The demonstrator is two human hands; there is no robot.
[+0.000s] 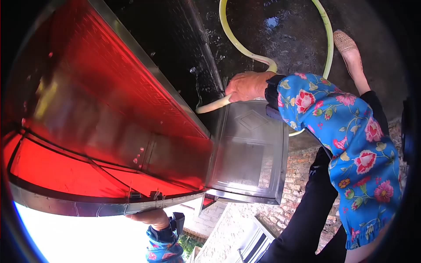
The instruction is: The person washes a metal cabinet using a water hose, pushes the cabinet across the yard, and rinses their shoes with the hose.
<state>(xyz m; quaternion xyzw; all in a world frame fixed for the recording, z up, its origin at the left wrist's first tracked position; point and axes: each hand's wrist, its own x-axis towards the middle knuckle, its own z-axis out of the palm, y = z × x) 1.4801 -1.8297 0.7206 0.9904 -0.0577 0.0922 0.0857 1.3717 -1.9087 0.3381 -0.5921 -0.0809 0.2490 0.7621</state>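
My right hand is closed around the pale yellow-green hose, near its open end. Water drips beside the hose tip, which points toward a large red-lined metal piece. At the lower left, my left hand grips the curved metal rim of that piece; its fingers are partly hidden by the rim. A framed, wet metal panel with a diamond mark lies just below my right hand in the view. Both my sleeves are blue with flowers, with dark bands at the wrists.
The hose loops over the dark wet floor at the top. A foot in a tan woven shoe and dark-trousered legs show at the right. A brick wall and a white framed object are in the lower part.
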